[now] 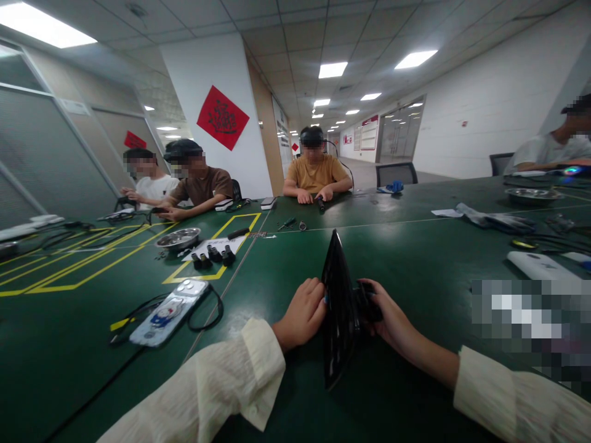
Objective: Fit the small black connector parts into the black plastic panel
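A flat black glossy panel stands on edge on the green table, seen almost edge-on. My left hand presses curled fingers against its left face. My right hand is closed on its right side, around a small black part that I cannot make out clearly. Both sleeves are cream-coloured.
A phone in a printed case with black cables lies at the left. Small black parts and a metal dish sit in a yellow-taped area. Several people sit along the far and right edges. A white device lies right.
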